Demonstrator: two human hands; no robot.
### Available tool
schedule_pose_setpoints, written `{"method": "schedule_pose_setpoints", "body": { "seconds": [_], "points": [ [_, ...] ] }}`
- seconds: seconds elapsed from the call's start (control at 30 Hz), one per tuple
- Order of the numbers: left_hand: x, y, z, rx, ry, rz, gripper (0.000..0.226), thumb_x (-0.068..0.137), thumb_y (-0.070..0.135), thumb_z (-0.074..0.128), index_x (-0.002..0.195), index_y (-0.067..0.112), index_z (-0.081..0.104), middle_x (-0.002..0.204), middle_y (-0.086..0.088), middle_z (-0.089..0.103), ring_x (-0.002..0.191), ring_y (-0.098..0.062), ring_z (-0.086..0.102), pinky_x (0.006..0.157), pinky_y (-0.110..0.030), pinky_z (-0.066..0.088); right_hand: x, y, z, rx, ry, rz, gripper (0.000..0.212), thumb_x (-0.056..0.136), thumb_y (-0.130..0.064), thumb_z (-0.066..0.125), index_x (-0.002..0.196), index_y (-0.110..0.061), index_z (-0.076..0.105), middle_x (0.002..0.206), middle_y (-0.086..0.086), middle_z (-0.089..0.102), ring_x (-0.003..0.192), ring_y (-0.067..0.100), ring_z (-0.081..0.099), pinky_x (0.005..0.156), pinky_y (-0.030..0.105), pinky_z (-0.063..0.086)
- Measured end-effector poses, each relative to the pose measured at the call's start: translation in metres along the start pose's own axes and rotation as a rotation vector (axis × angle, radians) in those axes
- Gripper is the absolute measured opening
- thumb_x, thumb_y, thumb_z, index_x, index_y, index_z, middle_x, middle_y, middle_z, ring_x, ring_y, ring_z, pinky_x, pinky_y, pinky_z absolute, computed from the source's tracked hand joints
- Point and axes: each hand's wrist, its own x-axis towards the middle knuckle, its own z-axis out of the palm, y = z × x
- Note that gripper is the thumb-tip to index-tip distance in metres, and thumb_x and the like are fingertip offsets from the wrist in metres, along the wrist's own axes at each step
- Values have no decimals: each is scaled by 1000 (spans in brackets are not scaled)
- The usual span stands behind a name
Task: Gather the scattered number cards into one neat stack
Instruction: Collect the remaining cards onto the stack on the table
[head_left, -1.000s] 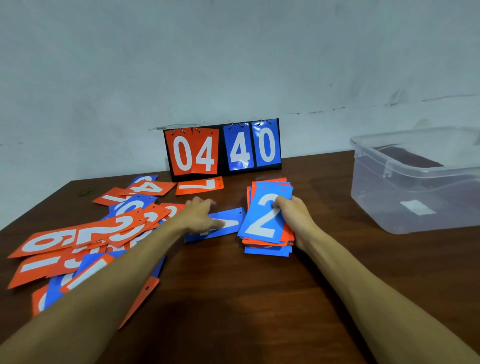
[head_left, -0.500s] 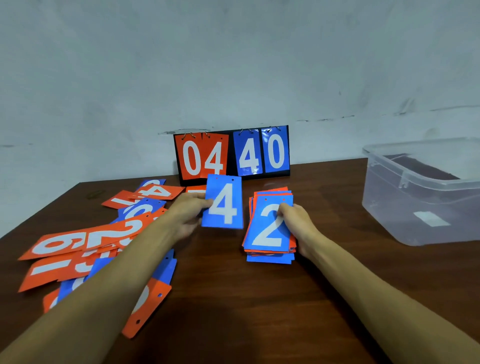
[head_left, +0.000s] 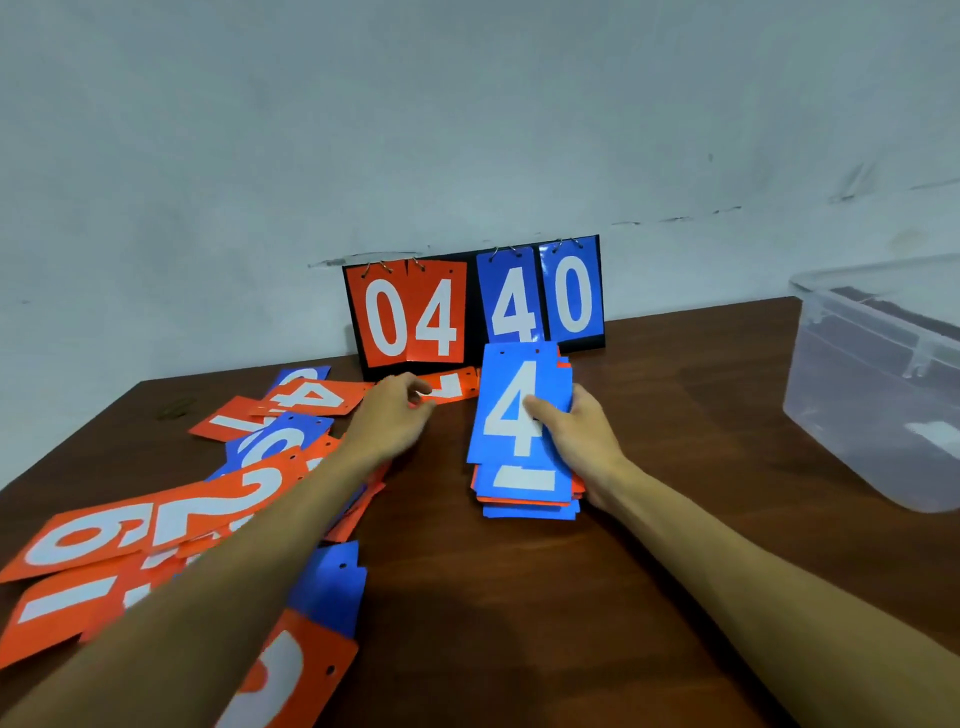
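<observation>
A stack of blue and orange number cards lies at the table's middle, topped by a blue 4 card that sits a little further back than the cards below. My right hand grips the stack's right side, thumb pressed on the blue 4. My left hand hovers to the left of the stack, its fingertips at the near edge of an orange 7 card and holding nothing. Scattered cards spread left: an orange 4, an orange 6, a blue card.
A flip scoreboard reading 04 and 40 stands against the wall just behind the stack. A clear plastic bin sits at the right. Bare brown tabletop lies between my forearms.
My left hand lifted the blue 4 card, laid it on the stack over the blue 2, let go and moved back left to the orange 7. My right thumb now pins the 4.
</observation>
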Motion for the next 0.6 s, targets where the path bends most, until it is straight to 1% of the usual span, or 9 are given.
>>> {"method": "schedule_pose_setpoints", "body": {
  "seconds": [0.1,0.2,0.23,0.3,0.37,0.43,0.47,0.53,0.6],
  "points": [
    [31,-19,5,105,-61,72,38,92,27,59,127,13,55,131,-8,53,118,-21,52,97,-31,41,6,3,-3,100,-14,6,22,92,-25,61,111,-17,53,102,6,72,84,23,73,73,40,60],
    [52,-32,5,230,-226,51,51,90,35,61,135,16,48,139,-8,46,126,-24,46,104,-37,39,8,5,-6,165,-7,10,13,93,-24,60,105,-20,55,100,6,72,85,25,72,73,41,60],
    [56,-35,5,267,-263,44,53,89,37,61,136,17,47,139,-8,46,126,-24,47,104,-38,40,8,5,-6,155,-14,16,14,93,-25,60,105,-21,54,100,6,72,85,24,72,73,41,60],
    [59,-36,5,431,-270,126,50,90,42,58,133,17,49,133,-7,53,119,-22,52,100,-37,44,8,3,-6,146,-28,31,19,92,-26,60,109,-21,53,101,5,72,85,24,73,74,41,60],
    [55,-29,5,631,-241,265,45,93,45,51,128,17,52,123,-6,59,108,-21,57,92,-35,47,9,4,-6,154,-33,38,19,93,-26,60,110,-21,53,102,6,72,86,24,73,74,41,60],
    [46,-21,5,682,-182,374,37,97,42,44,124,18,54,117,-5,62,101,-20,59,84,-33,50,8,4,-7,169,-28,32,17,93,-25,60,108,-21,53,102,6,72,86,24,73,74,42,60],
    [41,-18,2,650,-130,398,34,98,39,43,122,19,55,116,-5,63,100,-21,60,83,-34,51,7,4,-7,175,-25,32,16,93,-24,59,107,-21,53,101,6,72,85,24,73,74,43,60],
    [28,-8,-10,487,31,377,30,98,31,46,121,16,58,116,-8,64,101,-24,61,85,-35,51,5,2,-7,166,-23,39,15,94,-24,58,107,-20,53,100,6,72,85,24,72,75,43,59],
    [12,4,-30,262,219,316,31,96,23,50,120,9,63,115,-12,64,101,-26,60,85,-27,45,1,-1,-6,119,-17,45,16,95,-22,56,109,-18,51,100,7,71,84,25,72,75,42,59]
  ]
}}
